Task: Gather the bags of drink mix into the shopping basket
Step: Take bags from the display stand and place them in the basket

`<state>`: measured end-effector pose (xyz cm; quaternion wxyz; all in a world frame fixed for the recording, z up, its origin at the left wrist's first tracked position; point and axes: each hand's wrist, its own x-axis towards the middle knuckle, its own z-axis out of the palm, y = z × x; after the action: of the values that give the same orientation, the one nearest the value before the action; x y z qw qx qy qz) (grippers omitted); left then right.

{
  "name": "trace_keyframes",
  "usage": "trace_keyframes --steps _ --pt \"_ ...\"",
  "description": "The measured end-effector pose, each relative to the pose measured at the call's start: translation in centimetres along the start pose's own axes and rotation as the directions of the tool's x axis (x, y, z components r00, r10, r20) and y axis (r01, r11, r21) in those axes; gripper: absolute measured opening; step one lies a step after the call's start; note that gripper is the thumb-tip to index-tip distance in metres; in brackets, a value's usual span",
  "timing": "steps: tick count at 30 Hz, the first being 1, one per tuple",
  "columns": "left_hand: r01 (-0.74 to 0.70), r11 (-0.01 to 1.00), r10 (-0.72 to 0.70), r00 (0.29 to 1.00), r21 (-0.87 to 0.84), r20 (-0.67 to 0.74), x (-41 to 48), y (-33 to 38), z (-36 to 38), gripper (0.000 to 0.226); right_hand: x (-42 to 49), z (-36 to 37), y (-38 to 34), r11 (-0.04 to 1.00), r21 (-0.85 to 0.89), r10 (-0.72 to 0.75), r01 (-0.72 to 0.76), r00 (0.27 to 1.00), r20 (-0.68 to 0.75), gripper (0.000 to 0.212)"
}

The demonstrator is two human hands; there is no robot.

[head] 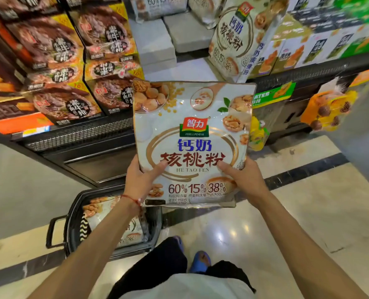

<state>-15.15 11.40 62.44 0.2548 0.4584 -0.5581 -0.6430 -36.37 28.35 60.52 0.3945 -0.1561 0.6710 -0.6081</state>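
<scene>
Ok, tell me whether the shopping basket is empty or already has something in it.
Not empty. The basket holds at least one drink mix bag lying flat; how many lie beneath cannot be told.

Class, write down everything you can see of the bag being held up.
The bag is a flat, glossy pouch that looks plastic, cream-white with walnut pictures, a red and green logo, blue and red lettering and "60% 15% 38%". It is upright, front to the camera. The left hand and the right hand grip its lower corners, thumbs on the front.
</scene>
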Motion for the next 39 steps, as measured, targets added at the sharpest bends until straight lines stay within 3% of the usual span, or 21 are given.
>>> trace_keyframes --steps 6,14,22,33,39 --pt "-0.094 0.996 0.094 0.995 -0.002 -0.034 6.3 4.1 4.2 0.042 6.5 -1.2 -5.2 0.991 -0.048 -0.127 0.126 0.992 -0.014 0.050" --pt "-0.314 0.948 0.314 0.949 0.050 0.009 19.4 12.1 7.0 0.054 19.2 0.3 -14.2 0.954 -0.109 -0.285 0.278 0.957 -0.057 0.043" --pt "-0.423 0.899 0.419 0.906 0.113 0.055 31.9 21.0 8.2 0.067 32.8 3.7 -24.0 0.924 -0.125 -0.371 0.362 0.927 -0.056 0.032" --pt "-0.453 0.882 0.471 0.843 0.128 -0.260 46.8 29.4 10.0 0.066 50.7 8.0 -33.5 0.849 -0.170 -0.517 0.501 0.853 -0.067 0.046" --pt "-0.446 0.890 0.446 0.809 0.095 -0.382 53.3 31.0 10.9 0.063 59.2 10.3 -35.6 0.860 -0.110 -0.502 0.498 0.865 -0.005 0.050"
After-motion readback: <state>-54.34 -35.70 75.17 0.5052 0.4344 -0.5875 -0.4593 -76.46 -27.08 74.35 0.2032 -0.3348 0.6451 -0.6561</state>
